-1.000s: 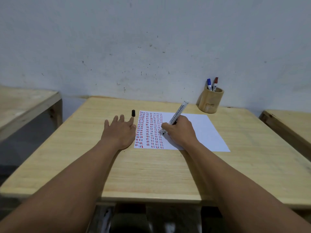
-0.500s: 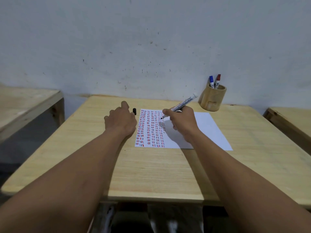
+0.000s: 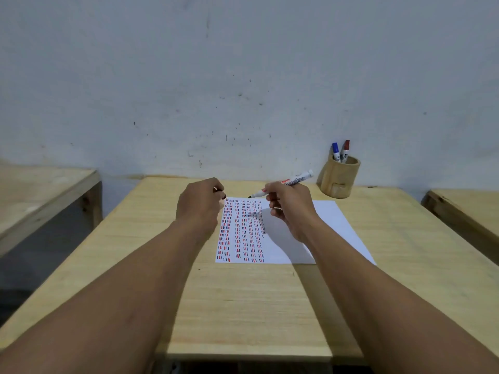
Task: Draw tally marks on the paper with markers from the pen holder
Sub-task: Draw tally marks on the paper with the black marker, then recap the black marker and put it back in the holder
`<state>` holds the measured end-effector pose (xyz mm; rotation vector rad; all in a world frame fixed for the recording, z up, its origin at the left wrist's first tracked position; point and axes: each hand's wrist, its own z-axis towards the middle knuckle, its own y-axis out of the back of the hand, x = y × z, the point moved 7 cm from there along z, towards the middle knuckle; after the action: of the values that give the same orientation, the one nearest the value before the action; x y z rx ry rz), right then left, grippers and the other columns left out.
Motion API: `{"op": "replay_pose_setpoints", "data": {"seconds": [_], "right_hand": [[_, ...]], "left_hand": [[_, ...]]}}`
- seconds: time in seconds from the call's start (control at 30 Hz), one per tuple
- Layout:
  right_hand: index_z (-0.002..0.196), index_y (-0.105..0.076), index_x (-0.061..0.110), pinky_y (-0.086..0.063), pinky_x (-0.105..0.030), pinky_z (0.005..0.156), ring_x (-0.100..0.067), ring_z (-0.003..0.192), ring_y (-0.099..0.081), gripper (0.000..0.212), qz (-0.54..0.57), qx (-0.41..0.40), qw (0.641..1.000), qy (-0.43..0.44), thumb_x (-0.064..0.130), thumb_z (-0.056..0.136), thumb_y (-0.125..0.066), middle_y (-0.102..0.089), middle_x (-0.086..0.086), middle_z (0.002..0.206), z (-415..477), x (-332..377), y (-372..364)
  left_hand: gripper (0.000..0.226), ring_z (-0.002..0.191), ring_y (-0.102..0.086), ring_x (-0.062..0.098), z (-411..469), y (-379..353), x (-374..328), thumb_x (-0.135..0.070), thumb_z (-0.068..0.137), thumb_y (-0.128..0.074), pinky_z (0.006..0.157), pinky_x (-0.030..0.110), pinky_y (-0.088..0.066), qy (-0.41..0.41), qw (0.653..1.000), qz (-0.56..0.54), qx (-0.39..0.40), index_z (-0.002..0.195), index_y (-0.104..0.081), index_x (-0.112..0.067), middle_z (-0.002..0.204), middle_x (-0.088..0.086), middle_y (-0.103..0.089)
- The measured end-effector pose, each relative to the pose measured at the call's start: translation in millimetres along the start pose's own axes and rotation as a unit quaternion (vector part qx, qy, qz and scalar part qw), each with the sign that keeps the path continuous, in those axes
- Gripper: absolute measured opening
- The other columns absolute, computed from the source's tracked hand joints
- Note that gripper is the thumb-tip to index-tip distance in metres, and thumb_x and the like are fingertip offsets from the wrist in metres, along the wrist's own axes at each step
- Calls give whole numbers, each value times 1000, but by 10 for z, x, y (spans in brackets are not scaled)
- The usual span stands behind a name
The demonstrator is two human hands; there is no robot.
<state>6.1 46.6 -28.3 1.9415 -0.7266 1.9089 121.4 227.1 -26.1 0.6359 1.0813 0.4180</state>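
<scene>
Marker (image 3: 280, 186) uncapped in right hand (image 3: 290, 209) above paper (image 3: 329, 222).

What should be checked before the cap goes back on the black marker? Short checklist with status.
1. Marker held in right hand: ok.
2. Tip bare, pointing at left hand, lifted off the paper: ok.
3. Cap in left-hand fingers: a dark bit shows at the fingertips, ok; which way its opening faces: cannot tell.
4. Cap lined up with tip: not ok, a gap remains between them.
5. Pen holder upright with blue and red markers, room for a third: ok.
</scene>
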Motion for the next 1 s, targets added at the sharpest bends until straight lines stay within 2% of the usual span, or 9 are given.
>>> {"op": "replay_pose_setpoints", "data": {"seconds": [0.07, 0.13, 0.3, 0.4, 0.53, 0.67, 0.73, 0.87, 1.0], "right_hand": [[79, -71, 3, -45, -23, 48, -13, 51, -50, 12, 24, -7, 1000, -6, 9, 87, -63, -57, -5, 63, 2, 63, 7], [78, -73, 4, -47, -23, 49, -14, 52, -52, 16, 45, -21, 999, -3, 11, 88, -62, -59, -4, 62, 7, 153, 27], [78, -75, 5, -50, -19, 49, -11, 53, -53, 19, 78, -44, 996, 30, 13, 90, -63, -59, -2, 62, 9, 419, 105], [81, -75, 3, -50, -19, 48, -11, 53, -53, 17, 94, -49, 993, 43, 12, 90, -63, -59, -2, 62, -10, 525, 154], [82, -76, 4, -51, -19, 49, -11, 55, -56, 18, 86, -42, 994, 50, 13, 91, -64, -61, -3, 65, -26, 601, 201], [100, -76, -5, -52, -19, 51, -9, 55, -60, 24, 102, -41, 993, 45, 16, 92, -67, -64, -3, 68, -13, 613, 256], [103, -75, -7, -53, -19, 52, -8, 55, -61, 26, 120, -36, 991, 47, 16, 93, -68, -65, -3, 68, -9, 622, 270], [85, -73, 3, -55, -19, 54, -9, 55, -61, 17, 159, -23, 986, 48, 16, 95, -69, -65, -4, 67, -53, 675, 260], [86, -70, 8, -58, -23, 61, -10, 63, -64, 12, 157, -41, 986, 30, 17, 95, -71, -67, -3, 72, -76, 697, 322]], "left_hand": [[10, 65, -58, 6, 19, 28, -177, -15, 94, -62, 53, 16, -39, 2, 996, -93, -7, 92, -70, -21, 78, -12, -67], [8, 63, -56, 11, 57, 48, -343, -17, 92, -66, 54, 18, -40, 6, 986, -164, -1, 91, -71, -22, 75, -8, -68], [6, 60, -51, 15, 81, 39, -636, -19, 90, -69, 58, 24, -40, 19, 961, -274, 44, 89, -74, -23, 88, 4, -76], [8, 68, -50, 17, 44, 35, -781, -20, 91, -67, 65, 30, -42, 18, 953, -293, 69, 87, -73, -24, 88, 2, -76], [7, 81, -56, 16, -13, 31, -942, -20, 94, -65, 70, 29, -45, 20, 946, -308, 95, 92, -73, -21, 90, 1, -74], [9, 84, -59, 16, -53, 25, -1041, -19, 95, -65, 70, 29, -48, 32, 938, -330, 104, 96, -73, -18, 92, 2, -74], [9, 88, -62, 16, -60, 22, -1069, -21, 95, -66, 76, 31, -51, 44, 932, -345, 107, 98, -74, -17, 93, 1, -74], [7, 90, -64, 16, -74, 39, -1154, -21, 94, -67, 88, 38, -54, 53, 923, -368, 102, 94, -74, -18, 91, 1, -75], [8, 88, -63, 16, -76, 42, -1254, -21, 94, -67, 85, 37, -54, 32, 926, -362, 99, 94, -74, -18, 90, 1, -75]]}}
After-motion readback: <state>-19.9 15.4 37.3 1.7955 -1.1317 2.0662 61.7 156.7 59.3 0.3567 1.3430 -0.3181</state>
